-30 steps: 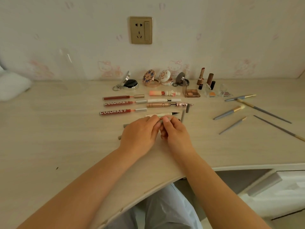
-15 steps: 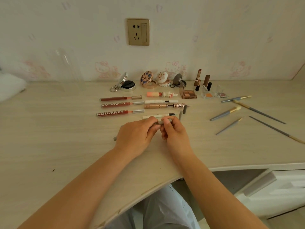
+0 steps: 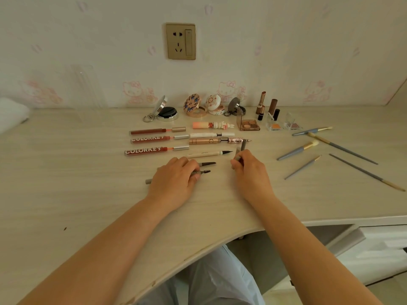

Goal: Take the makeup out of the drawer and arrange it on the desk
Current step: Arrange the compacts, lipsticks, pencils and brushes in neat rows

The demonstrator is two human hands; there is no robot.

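Note:
On the pale wooden desk [image 3: 66, 172] my left hand [image 3: 174, 181] grips a grey brow pencil [image 3: 204, 172] whose spiral brush tip pokes out to the right; its other end shows left of the hand. A second grey pencil [image 3: 208, 164] lies just behind it. My right hand [image 3: 248, 172] pinches a small grey cap [image 3: 236, 159]. Behind the hands lie three red lip glosses [image 3: 145, 151], an eyeliner pen [image 3: 209, 153], a gold mascara [image 3: 204, 141] and a white tube [image 3: 204, 135].
Open compacts [image 3: 167, 112], lipsticks [image 3: 261, 102] and small eyeshadow palettes [image 3: 248, 125] line the wall. Several grey-handled brushes [image 3: 297, 149] lie scattered at the right. A white drawer unit [image 3: 374, 249] stands under the desk's right side. A white cloth [image 3: 11, 115] sits at the far left.
My hands were together on the pencil; now they have drawn apart. The right hand has pulled the cap off to the right, baring the brush tip held by the left.

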